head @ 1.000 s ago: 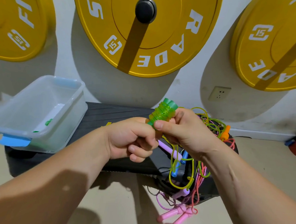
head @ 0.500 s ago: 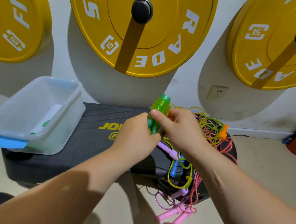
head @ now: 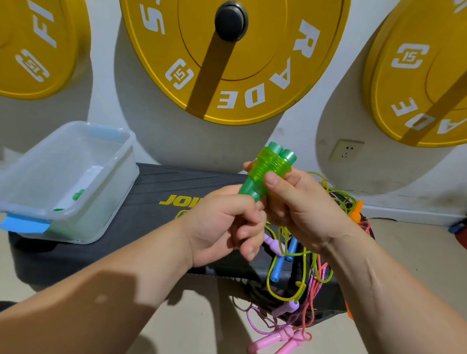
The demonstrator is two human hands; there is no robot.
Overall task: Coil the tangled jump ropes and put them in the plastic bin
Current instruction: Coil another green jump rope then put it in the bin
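Two green handles [head: 267,176] sit side by side in both hands, above the middle of the black bench [head: 159,183]. Their tops point up toward 1 o'clock. Half a second ago only one round top showed. Now both tops show, so the pair has turned a little.

The left hand [head: 219,227] grips the low end of the handles. It has rolled over: before, its back faced up, and now its curled fingers [head: 244,233] show underneath. The right hand [head: 306,210] holds the ribbed middle part. Its thumb [head: 270,180] presses on the front and its other fingers wrap behind. It is in about the same spot as before.

The rest of the jump ropes [head: 300,277] lie in a tangle at 5 o'clock from the hands. They sit on the right end of the bench and hang over its edge. Blue handles [head: 291,246] stick out of the tangle, and pink handles [head: 265,343] show lowest, down by the floor [head: 411,267]. The tangle has not moved.

The plastic bin [head: 109,211] stands on the left end of the bench, at 9 o'clock from the hands and well apart from them. A few small green bits [head: 78,195] lie inside it, same as before. Big yellow weight plates [head: 259,70] hang on the wall at 12 o'clock.
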